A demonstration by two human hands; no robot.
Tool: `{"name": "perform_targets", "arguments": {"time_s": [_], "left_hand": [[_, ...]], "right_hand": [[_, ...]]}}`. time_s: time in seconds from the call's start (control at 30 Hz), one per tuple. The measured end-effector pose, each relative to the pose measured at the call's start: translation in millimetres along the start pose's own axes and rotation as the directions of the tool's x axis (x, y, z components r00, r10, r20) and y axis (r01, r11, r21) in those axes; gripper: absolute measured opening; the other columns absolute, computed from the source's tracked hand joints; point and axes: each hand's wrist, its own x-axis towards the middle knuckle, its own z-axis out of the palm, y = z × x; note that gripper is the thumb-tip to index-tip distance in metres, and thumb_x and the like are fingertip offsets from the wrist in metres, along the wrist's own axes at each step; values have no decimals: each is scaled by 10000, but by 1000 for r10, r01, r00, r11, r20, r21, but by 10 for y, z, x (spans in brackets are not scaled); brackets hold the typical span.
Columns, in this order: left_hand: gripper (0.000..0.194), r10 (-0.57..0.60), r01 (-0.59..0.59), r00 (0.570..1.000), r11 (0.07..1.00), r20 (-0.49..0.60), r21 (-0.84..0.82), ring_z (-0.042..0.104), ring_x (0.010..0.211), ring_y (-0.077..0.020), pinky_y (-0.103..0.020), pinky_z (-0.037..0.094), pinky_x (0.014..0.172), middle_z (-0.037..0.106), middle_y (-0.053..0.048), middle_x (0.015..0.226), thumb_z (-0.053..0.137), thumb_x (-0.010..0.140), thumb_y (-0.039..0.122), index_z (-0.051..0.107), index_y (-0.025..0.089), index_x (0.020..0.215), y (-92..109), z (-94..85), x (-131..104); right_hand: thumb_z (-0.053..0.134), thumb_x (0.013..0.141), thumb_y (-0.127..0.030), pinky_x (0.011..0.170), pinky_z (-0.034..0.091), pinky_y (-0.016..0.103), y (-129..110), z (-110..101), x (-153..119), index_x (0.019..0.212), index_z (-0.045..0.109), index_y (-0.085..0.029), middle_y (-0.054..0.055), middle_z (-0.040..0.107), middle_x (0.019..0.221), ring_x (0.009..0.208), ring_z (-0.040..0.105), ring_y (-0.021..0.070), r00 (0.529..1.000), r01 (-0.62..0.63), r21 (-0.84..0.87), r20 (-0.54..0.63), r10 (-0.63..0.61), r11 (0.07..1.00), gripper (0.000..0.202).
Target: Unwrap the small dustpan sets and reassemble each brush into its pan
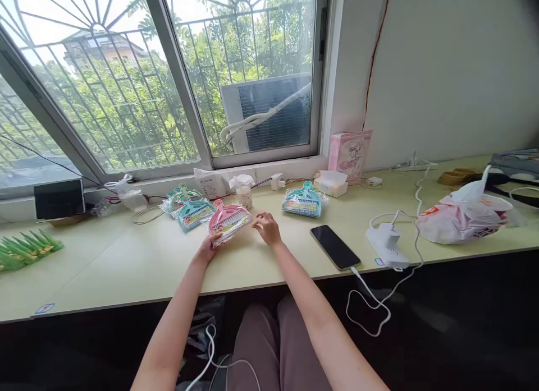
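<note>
My left hand [208, 248] is closed on the lower left corner of a pink toy dustpan and brush set [227, 220] in clear plastic wrap, tilted up off the table. Close to the set's right edge is my right hand [267, 228], its fingers bent together in a pinch. Whether they grip a bit of the wrap is too small to tell. Behind and left of the pink set lie a blue wrapped set [193, 214] and a green one [184, 194], overlapping. Another teal wrapped set [302, 201] rests to the right, apart from my hands.
Right of my hands lie a phone [336, 247] on a cable and a white power strip [387, 245]. A plastic bag [463, 214], tissue pack [330, 183] and pink box [350, 158] stand farther off. A drink cup [244, 196] is behind the pink set.
</note>
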Motion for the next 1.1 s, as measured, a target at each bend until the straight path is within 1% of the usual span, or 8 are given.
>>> {"name": "perform_targets", "arguments": {"time_s": [0.2,0.37,0.47,0.6,0.8,0.97,1.03,1.1], "left_hand": [[465,88,-94,989,995,118,43,723,672,-196,-231,577,524,757,-142,917,727,698,77,643,84,1155,-84,21,-47],[585,163,-187,967,976,198,109,701,662,-172,-216,530,490,758,-152,998,759,714,134,613,96,1279,-140,60,-245],[517,119,-164,947,978,297,132,665,581,-139,-212,531,502,760,-143,937,786,746,149,645,87,1239,-172,26,-396],[360,50,-102,938,985,342,137,655,537,-147,-209,514,487,747,-139,783,804,763,136,708,64,1103,-205,13,-551],[453,-2,-41,927,993,374,107,693,576,-159,-200,497,475,770,-185,961,818,731,77,694,81,1167,-194,48,-619],[700,34,-106,916,982,400,159,703,583,-168,-203,502,464,761,-181,1068,838,724,119,572,128,1371,-205,36,-596],[813,41,-122,901,979,433,162,720,606,-183,-212,521,482,752,-185,1110,831,730,116,489,163,1466,-210,36,-601],[895,48,-130,891,980,452,154,732,620,-199,-225,536,487,750,-178,1118,820,741,110,405,198,1530,-213,40,-614]], "right_hand": [[525,973,-141,833,553,388,-61,16,-87,910,644,-210,95,667,1070,980,588,247,987,146,-64,-55,-150,987,152],[447,982,-132,875,520,416,-147,-121,-247,930,591,-197,116,654,1076,985,549,268,990,129,-76,-51,-133,989,166],[405,1004,-163,930,501,427,-202,-248,-330,938,585,-199,121,642,1083,1019,543,263,991,120,-21,-58,-121,993,195],[404,1002,-200,967,493,455,-230,-348,-384,961,609,-197,128,631,1086,1050,545,269,996,70,13,-47,-69,997,209],[482,941,-230,969,523,516,-153,-289,-350,906,615,-184,167,608,1172,1123,576,295,993,-113,124,-11,115,986,146],[475,945,-294,767,633,419,-104,-258,-326,1029,605,-182,168,635,1257,1065,661,266,942,-335,425,162,293,841,190],[558,925,-346,708,653,394,-96,-299,-335,1284,538,-217,140,624,1353,978,701,237,894,-448,536,249,372,716,383],[639,897,-352,715,664,383,-88,-364,-349,1522,310,-273,109,661,1337,851,730,194,813,-578,621,380,442,529,711]]}}
